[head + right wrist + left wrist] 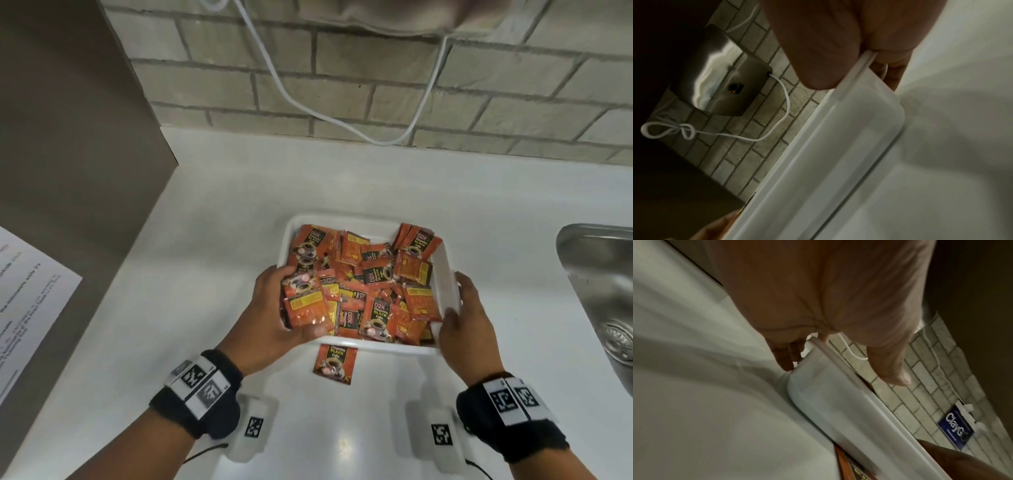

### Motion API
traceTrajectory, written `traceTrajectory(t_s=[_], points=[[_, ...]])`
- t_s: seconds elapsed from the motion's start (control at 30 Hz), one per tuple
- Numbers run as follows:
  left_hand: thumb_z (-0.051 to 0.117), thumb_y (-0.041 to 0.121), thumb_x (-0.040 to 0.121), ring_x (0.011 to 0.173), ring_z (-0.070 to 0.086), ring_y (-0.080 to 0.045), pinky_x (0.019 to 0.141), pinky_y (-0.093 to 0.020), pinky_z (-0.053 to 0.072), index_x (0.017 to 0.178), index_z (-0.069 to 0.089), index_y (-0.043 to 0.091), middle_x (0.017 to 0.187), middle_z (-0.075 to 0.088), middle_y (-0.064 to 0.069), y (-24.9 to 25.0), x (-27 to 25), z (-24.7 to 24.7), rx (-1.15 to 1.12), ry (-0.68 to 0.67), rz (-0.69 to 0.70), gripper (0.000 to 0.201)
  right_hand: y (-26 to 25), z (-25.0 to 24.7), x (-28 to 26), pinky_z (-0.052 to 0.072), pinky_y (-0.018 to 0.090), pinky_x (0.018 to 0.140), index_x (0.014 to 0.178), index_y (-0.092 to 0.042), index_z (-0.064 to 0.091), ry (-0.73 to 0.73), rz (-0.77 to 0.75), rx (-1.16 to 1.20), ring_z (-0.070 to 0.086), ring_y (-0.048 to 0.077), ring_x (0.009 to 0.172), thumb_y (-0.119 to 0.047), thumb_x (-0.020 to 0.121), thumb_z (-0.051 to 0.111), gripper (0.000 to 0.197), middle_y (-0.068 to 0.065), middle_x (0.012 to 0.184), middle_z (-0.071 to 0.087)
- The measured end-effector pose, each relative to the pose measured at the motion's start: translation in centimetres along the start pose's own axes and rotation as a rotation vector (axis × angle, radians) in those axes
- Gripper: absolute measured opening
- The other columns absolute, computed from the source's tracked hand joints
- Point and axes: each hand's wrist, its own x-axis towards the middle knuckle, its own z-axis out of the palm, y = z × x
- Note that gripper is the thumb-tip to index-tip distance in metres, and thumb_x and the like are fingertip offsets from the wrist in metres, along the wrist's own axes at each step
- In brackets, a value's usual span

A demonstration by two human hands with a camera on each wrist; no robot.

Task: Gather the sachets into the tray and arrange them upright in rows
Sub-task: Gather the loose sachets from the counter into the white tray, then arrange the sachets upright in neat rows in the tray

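One stray coffee sachet [335, 364] is lying flat on the white counter [212, 240], just outside the near wall of the white tray [376, 345]; its long axis is running toward the person, and it is sitting between the two wrists, nearer the left hand [274, 322]. Head view: left hand is curling over the tray's near-left corner, thumb and fingers pressing on the loose heap of sachets [363, 284], none standing upright yet. Right hand [466, 329] is gripping the tray's right rim, thumb inside, fingers outside.

Left wrist view: left hand [818, 305] is arching over the tray rim [838, 386], fingertips [786, 365] touching the outer wall, thumb floating above; the sachets under it are not showing. An orange sachet edge [840, 457] is peeking from under the tray.

Right wrist view: right hand [838, 40] is pinching the tray rim [855, 78] between thumb and fingers. Judging from this, the left hand is better placed to pick up the stray.
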Motion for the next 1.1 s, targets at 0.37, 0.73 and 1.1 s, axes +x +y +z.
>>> traceTrajectory(t_s=[0.37,0.73,1.1], points=[[0.063,0.042,0.098,0.107,0.055,-0.010,0.089,-0.028,0.049,0.103,0.069,0.031,0.112,0.063,0.014,1.4,-5.0,1.8,0.860,-0.198,0.788,0.013,0.5,0.6,-0.5,0.053,0.035,0.082,0.150,-0.019,0.032,-0.020,-0.011,0.003,0.061,0.032,0.112,0.005,0.098,0.041,0.058,0.012,0.140,0.053],[0.092,0.032,0.055,0.073,0.071,-0.009,0.057,-0.023,0.055,0.097,0.073,0.030,0.088,0.073,0.013,1.7,-5.0,3.1,1.141,-0.470,0.565,0.046,0.6,1.1,-0.1,0.046,0.027,0.070,0.151,-0.022,0.029,-0.037,0.015,0.047,0.058,0.026,0.108,0.006,0.096,0.044,0.064,0.010,0.141,0.051],[0.067,0.028,0.078,0.083,0.060,-0.010,0.079,-0.026,0.053,0.082,0.070,0.031,0.082,0.067,0.015,1.4,-5.0,3.2,1.016,-0.339,0.622,0.006,0.7,1.1,-0.3,0.052,0.030,0.075,0.152,-0.024,0.027,-0.041,0.025,0.085,0.058,0.032,0.118,0.002,0.099,0.044,0.061,0.011,0.142,0.049]])
